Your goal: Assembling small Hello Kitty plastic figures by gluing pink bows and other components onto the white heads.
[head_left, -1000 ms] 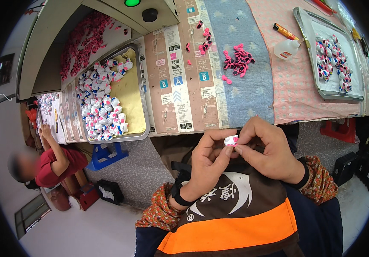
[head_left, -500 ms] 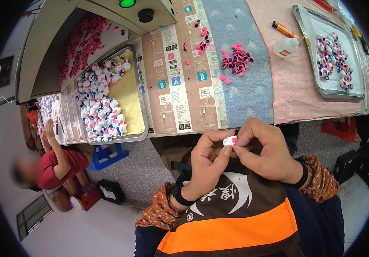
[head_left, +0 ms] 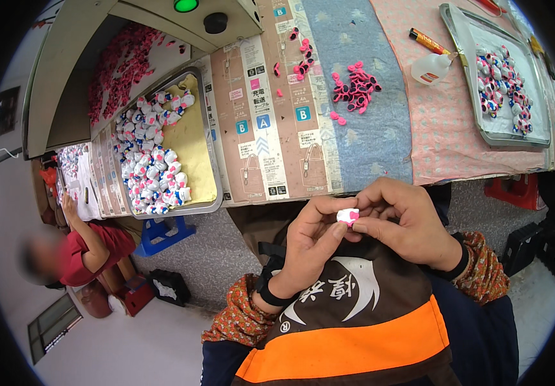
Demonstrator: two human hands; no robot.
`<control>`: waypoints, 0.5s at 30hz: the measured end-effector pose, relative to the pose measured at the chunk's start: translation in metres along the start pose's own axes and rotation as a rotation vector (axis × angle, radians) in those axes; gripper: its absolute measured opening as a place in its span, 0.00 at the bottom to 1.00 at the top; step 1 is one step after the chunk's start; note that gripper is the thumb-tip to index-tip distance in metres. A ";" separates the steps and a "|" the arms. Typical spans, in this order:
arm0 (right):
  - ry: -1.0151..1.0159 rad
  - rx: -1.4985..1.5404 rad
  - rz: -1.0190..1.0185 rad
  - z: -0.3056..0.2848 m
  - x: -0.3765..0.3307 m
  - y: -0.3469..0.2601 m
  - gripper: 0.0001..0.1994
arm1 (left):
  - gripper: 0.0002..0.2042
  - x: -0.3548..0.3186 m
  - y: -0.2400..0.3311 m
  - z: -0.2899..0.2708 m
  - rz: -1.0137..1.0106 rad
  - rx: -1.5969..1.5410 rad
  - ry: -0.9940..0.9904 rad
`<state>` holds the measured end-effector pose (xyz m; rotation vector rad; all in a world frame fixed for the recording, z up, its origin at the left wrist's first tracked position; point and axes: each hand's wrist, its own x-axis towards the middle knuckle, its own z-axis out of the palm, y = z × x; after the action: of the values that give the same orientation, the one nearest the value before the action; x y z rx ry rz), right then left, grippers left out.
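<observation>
**Both hands pinch one tiny white and pink toy**

Nothing much has moved since a second ago: your hands stay close together over your lap, with the same little piece between them.

Your left hand (head_left: 303, 241) holds the small white toy piece with a pink bow (head_left: 347, 215) from below, fingers closed on it. Your right hand (head_left: 403, 222) pinches it from the other side, fingertips pressed on its top and side. The piece sits just in front of the table edge, above your dark and orange vest (head_left: 354, 321).

Past your hands, the table is covered with flat cardboard (head_left: 258, 128), a blue cloth (head_left: 367, 148) and a pink cloth (head_left: 451, 128). A heap of pink bows (head_left: 354, 87) lies on the blue cloth. To the left, a metal tray (head_left: 212, 161) holds many white and pink toy pieces. To the right, another metal tray (head_left: 464, 77) holds more of them. A small clear bottle (head_left: 433, 67) and an orange marker (head_left: 426, 40) lie near that tray.

Far left, another person in a red shirt (head_left: 91, 248) sits low beside the table.
</observation>
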<state>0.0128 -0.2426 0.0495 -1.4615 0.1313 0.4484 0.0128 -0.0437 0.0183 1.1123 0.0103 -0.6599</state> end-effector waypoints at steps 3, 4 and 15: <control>-0.037 0.002 0.027 -0.002 0.000 0.000 0.04 | 0.16 0.000 -0.002 0.000 0.017 0.008 -0.001; -0.034 0.003 0.027 -0.003 0.001 0.001 0.04 | 0.16 0.001 -0.001 -0.001 -0.004 -0.010 0.001; -0.070 0.130 0.031 -0.003 0.003 0.003 0.05 | 0.15 0.002 -0.001 -0.006 -0.059 -0.135 -0.023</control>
<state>0.0148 -0.2450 0.0453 -1.3163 0.1251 0.5071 0.0157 -0.0402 0.0136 0.9771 0.0673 -0.7148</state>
